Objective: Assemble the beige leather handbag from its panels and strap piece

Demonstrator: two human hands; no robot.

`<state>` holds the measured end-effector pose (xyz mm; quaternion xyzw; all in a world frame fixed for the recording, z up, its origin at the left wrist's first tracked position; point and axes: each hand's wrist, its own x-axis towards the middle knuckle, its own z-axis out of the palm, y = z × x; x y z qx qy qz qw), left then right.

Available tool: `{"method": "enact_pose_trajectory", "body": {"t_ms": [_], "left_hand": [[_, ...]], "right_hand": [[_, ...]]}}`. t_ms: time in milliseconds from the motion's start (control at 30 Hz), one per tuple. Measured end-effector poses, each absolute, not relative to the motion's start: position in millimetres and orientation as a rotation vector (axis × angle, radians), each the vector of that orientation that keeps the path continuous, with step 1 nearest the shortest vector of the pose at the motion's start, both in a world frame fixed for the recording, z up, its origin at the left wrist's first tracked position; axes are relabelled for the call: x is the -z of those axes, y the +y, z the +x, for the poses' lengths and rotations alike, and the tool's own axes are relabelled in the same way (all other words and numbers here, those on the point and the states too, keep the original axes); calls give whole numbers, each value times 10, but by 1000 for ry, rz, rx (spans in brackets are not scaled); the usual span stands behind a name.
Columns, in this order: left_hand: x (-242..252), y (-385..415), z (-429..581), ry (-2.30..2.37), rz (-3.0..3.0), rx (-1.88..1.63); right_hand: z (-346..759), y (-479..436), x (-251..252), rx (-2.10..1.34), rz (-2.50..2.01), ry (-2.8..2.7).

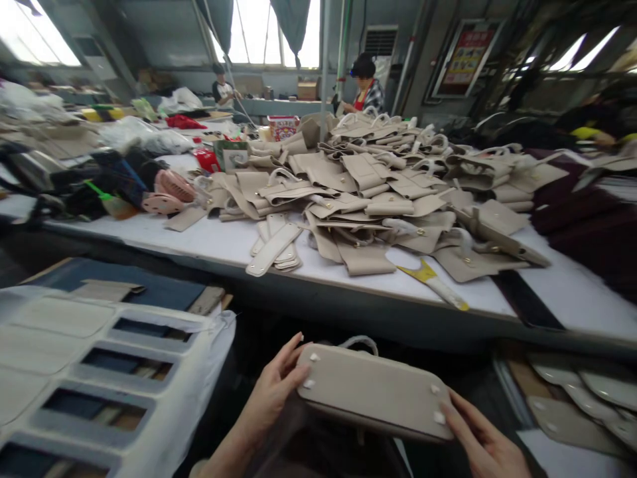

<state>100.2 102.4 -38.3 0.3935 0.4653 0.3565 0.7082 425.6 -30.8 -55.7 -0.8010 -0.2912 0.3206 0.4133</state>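
A beige handbag [373,388] is held before me, its flat base turned toward the camera. Small white-covered feet sit at the base's corners, and a wrapped handle [361,342] shows behind the far edge. My left hand [273,382] grips the bag's left end, thumb on the base near the feet. At the right end, my right hand [480,428] has its fingers pressed against the side and corner. The fingers' far sides are hidden behind the bag.
Across the white table [149,232] lies a large heap of beige bag pieces [368,179]. Flat strips [276,245], a yellow-and-white tool [434,282] and a dark slab [527,299] lie near its edge. A slotted white rack [164,398] stands left; cut panels [572,411] lie right. Two people work beyond.
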Motion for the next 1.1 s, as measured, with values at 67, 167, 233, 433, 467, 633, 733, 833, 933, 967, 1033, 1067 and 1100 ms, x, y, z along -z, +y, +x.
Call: {"method": "enact_pose_trajectory", "body": {"t_ms": [67, 167, 233, 433, 467, 633, 733, 833, 933, 967, 1033, 1067, 1100], "left_hand": [[364, 1022, 1042, 1076, 829, -794], [369, 1051, 1066, 1160, 861, -813], [383, 1054, 1086, 1205, 891, -842], [502, 955, 1079, 1138, 743, -896], [546, 935, 1059, 1149, 701, -913], [814, 899, 911, 1421, 780, -1042], [852, 947, 825, 1525, 1084, -984], [714, 1024, 794, 1530, 1281, -949], [492, 1100, 867, 1423, 1366, -984], [424, 1118, 915, 1366, 1393, -986], [319, 1135, 1029, 1255, 1457, -951], [285, 1134, 1084, 1202, 1492, -919], [262, 1127, 1133, 1156, 1513, -887]], "right_hand": [[4175, -278, 499, -891, -1929, -614], [4121, -262, 499, -892, -1855, -566], [4127, -277, 524, -901, -1851, -582], [4242, -262, 519, -1064, -1712, -552], [4263, -242, 521, -1118, -1661, -503], [4355, -78, 757, -1314, -1547, -445], [4460, 61, 940, -1320, -1601, -596], [4586, 179, 860, -1090, -1830, -658], [4551, 251, 522, -643, -2028, -941], [4472, 271, 403, -516, -2023, -1142], [4225, 312, 232, -353, -1900, -1620], [4080, 333, 192, -323, -1814, -1846], [3943, 351, 183, -324, -1751, -2031]]}}
